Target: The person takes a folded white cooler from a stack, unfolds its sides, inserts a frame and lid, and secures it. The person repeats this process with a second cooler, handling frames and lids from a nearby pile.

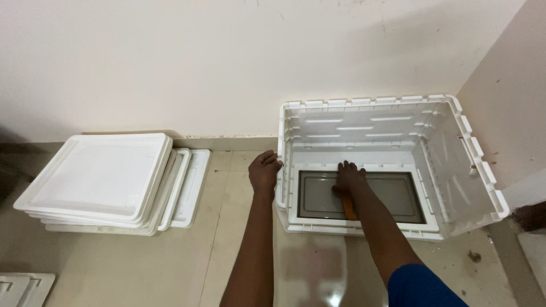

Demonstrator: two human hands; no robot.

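A large white plastic crate (472,153) stands on the floor in the corner by the wall. Its bottom shows a dark rectangular panel (392,196) inside a white frame. My left hand (264,169) rests on the crate's left rim, fingers curled over the edge. My right hand (348,177) reaches down inside and presses on the dark panel, with an orange thing (349,208) under the palm and wrist; what it is I cannot tell.
A stack of several white plastic lids or trays (99,176) lies on the tiled floor at the left, against the wall. Another white plastic piece (23,287) shows at the bottom left corner. A wall closes the right side behind the crate.
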